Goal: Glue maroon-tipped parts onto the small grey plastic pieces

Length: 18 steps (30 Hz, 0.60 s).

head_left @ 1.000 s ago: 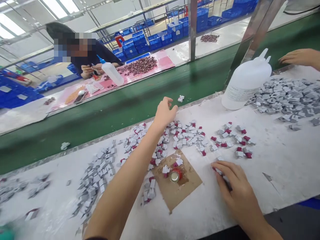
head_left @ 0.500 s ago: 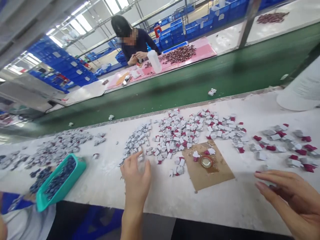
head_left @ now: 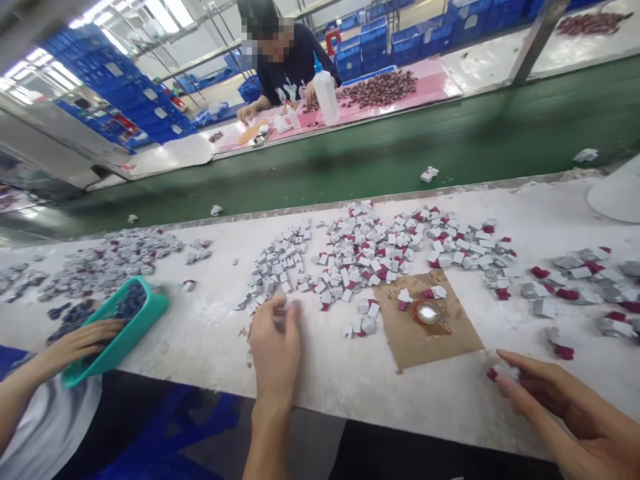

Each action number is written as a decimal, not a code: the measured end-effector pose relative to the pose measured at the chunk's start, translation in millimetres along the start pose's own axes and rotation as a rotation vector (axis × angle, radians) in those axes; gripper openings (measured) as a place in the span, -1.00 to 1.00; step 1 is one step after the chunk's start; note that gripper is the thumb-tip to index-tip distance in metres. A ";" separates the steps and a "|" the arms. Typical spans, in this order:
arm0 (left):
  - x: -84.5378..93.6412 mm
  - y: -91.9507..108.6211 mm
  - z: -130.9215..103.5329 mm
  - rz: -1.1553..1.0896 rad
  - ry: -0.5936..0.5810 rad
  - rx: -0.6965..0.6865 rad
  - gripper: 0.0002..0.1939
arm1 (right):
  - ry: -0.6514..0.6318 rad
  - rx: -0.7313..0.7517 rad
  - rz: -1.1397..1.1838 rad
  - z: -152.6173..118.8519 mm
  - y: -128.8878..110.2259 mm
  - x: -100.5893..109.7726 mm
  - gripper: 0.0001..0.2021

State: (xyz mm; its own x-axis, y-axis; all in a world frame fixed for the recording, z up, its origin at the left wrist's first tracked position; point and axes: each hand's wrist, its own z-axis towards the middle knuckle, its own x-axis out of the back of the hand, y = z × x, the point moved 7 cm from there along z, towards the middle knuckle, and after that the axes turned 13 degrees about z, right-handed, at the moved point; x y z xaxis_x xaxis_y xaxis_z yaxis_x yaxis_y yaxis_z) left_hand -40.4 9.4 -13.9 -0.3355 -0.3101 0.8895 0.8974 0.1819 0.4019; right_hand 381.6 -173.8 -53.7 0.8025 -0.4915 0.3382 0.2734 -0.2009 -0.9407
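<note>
My left hand (head_left: 276, 340) is closed at the lower edge of a pile of small white and grey pieces (head_left: 280, 257), its fingertips pinched around a pale piece that is mostly hidden. At the right, my right hand (head_left: 555, 393) pinches a small white and dark red piece (head_left: 501, 373) between thumb and fingers, just above the table. Between the hands lies a brown card (head_left: 435, 350), bearing a round ornament (head_left: 427, 313) with a shiny centre and two white and red pieces (head_left: 404, 297) near its top. A larger mixed pile (head_left: 370, 247) sits behind.
A co-worker's hand (head_left: 95, 333) reaches into a teal tray (head_left: 145, 313) of dark pieces at the left. More white and red pieces (head_left: 567, 293) lie at the right. Beyond the green belt (head_left: 375, 163), another person (head_left: 290, 53) sits by a white bottle (head_left: 326, 100).
The view has shifted. My left fingers have closed together, and a white and red piece now shows in my right fingertips. A co-worker's hand has entered the teal tray.
</note>
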 end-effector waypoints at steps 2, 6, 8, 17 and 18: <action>3.9 5.0 -14.0 -0.060 -0.030 -0.001 -0.58 | -0.046 -0.018 -0.011 1.3 -8.4 -5.8 -0.63; 5.5 21.2 -50.5 -0.095 -0.153 -0.114 -0.68 | -0.093 0.016 0.003 8.7 -30.2 -17.1 -0.77; 0.2 30.3 -67.8 -0.109 -0.229 -0.230 -0.76 | -0.085 0.022 -0.001 11.1 -35.2 -18.0 -0.79; -4.6 34.3 -86.7 0.008 -0.060 -0.566 -0.77 | -0.136 -0.047 0.078 8.5 -30.2 -4.0 -0.69; -4.4 33.5 -86.9 0.004 -0.062 -0.568 -0.75 | -0.127 -0.054 0.066 9.7 -29.6 -2.1 -0.70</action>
State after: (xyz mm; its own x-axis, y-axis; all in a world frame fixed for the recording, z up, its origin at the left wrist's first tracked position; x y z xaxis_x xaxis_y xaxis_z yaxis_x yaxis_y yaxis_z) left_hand 16.0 -64.3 -23.2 -0.3326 -0.2523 0.9087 0.9061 -0.3528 0.2337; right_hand 377.0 -158.6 -26.8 0.8791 -0.3949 0.2668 0.1919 -0.2191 -0.9566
